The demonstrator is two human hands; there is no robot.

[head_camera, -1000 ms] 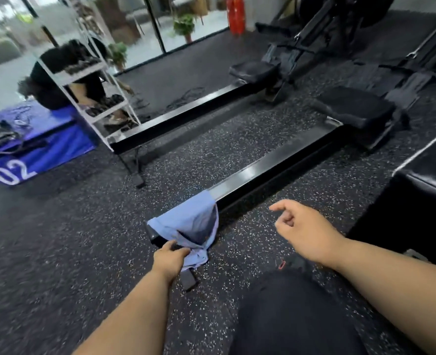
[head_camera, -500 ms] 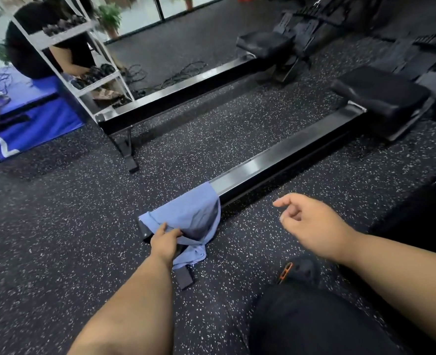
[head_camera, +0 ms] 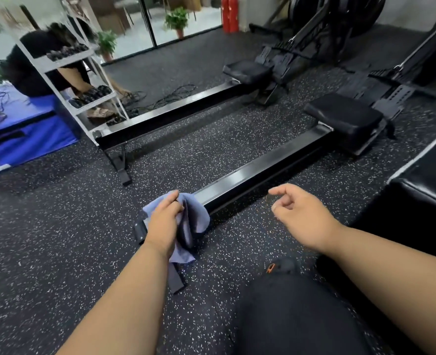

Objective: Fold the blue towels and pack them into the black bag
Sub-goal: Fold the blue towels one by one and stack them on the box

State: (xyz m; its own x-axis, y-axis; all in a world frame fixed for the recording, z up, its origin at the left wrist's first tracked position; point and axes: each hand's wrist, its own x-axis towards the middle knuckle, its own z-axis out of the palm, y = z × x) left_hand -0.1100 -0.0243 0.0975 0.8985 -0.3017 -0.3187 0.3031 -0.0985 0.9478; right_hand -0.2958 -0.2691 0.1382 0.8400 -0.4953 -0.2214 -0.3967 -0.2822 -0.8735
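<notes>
Head view showed a black rowing rail point(head_camera: 260, 172) crossing speckled gym floor; your left hand point(head_camera: 163, 224) gripped the bunched blue towel point(head_camera: 199, 216) at the rail's near end, your right hand point(head_camera: 299, 213) hung loosely curled, empty; the towel's dangling corner might have snagged on the rail's foot point(head_camera: 177, 281)

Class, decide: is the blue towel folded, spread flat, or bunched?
Bunched. The left hand grips the blue towel, which hangs in loose creases, not flat.

Single head-worn wide-angle view, looking forward and down from close above both forearms, across the speckled floor point(head_camera: 58, 239) toward the rowing machine rail point(head_camera: 263, 170) and glass doors point(head_camera: 145, 19) beyond.
</notes>
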